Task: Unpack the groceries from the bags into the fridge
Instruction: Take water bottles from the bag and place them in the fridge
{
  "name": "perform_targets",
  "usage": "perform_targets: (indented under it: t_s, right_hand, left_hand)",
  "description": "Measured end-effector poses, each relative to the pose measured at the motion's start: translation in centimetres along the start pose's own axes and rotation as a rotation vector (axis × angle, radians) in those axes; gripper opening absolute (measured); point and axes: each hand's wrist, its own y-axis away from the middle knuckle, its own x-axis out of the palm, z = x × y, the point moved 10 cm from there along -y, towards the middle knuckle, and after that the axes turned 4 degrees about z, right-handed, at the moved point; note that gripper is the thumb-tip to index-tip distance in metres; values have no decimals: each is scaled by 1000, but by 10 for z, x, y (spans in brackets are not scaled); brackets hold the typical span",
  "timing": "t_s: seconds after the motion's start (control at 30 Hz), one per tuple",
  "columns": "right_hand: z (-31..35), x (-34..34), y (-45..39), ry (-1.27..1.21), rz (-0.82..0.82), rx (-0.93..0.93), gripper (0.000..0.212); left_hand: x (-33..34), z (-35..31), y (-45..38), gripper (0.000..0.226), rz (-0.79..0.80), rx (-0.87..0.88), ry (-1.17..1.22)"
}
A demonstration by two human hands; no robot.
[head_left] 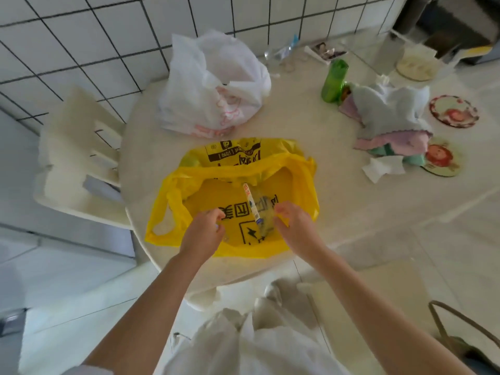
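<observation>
A yellow plastic bag (295,182) with black print lies open on the round white table (338,201), near its front edge. Inside it is a clear plastic packet (261,212) with a white label strip. My right hand (293,226) pinches the packet's right edge with curled fingers. My left hand (205,230) is curled over the bag's left half, and a bit of clear plastic shows at its fingers. A white plastic bag (213,85) with pink print stands behind the yellow one, bulging. The fridge is out of view.
A green bottle (334,79), a heap of pastel cloths (389,117), two round coasters (454,110), crumpled tissue and a lidded tub stand on the table's right and back. A white chair (78,155) is at the left by the tiled wall. White fabric hangs below my arms.
</observation>
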Motion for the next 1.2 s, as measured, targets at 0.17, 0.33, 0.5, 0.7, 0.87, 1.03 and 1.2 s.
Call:
perform_targets:
  t_s: [0.17,0.33,0.5,0.7,0.87,1.03,1.2]
  right_hand:
    - [1,10,-43,105,93,-15,27]
    - [2,32,-72,163,157,92,33]
    - [-2,56,-84,248,226,191,59]
    - [-16,66,-97,335,224,306,73]
    - [-28,74,-106,371,215,379,89]
    - [-40,71,-110,399,224,405,98]
    - [-44,67,-113,360,245,368,95]
  left_hand:
    - [-4,29,-16,37,-9,-251,-84]
    - [-1,60,-11,49,-39,-534,-59]
    - [11,75,-14,72,-37,-681,2]
    - [35,77,-17,107,4,-793,120]
    - [39,75,-20,109,-29,-764,145]
    - [40,75,-17,107,-62,-740,253]
    - [52,57,-13,95,-35,-706,371]
